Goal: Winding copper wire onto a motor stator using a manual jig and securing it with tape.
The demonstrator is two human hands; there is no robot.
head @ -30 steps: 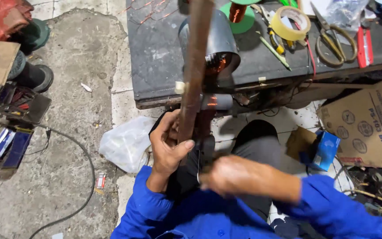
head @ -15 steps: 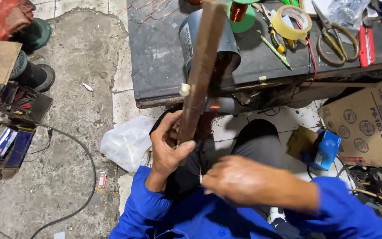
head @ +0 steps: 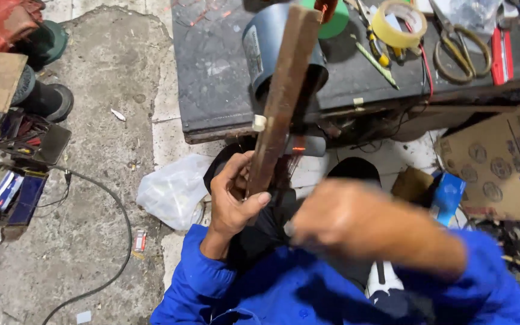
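**While gripping low, slat rising steeply toward the table**

While closing tight around the lower end of the wooden slat (head: 282,96), left hand (head: 236,198) wrapping it with fingers curled behind and thumb pressing across the front face. Running long axis up and slightly rightward from that grip, away from the body, with the upper end crossing in front of the grey cylindrical housing (head: 281,57) on the dark table (head: 212,66). Sitting clearly nearer to the left hand; right hand (head: 344,219) hovering just right of and below the grip, blurred, so cannot tell how far open or whether holding anything. Showing a small pale tag on the slat's left edge and an orange glint beside its lower part.

Lying further out on the table: yellow tape roll (head: 399,23), scissors (head: 458,42). Resting on the floor to the left: white plastic bag (head: 173,189), black cable (head: 112,241).

Compared with half a second ago: leaning the slat a little more rightward at its top, holding the left grip at the same spot, carrying the right hand higher and closer to the slat.
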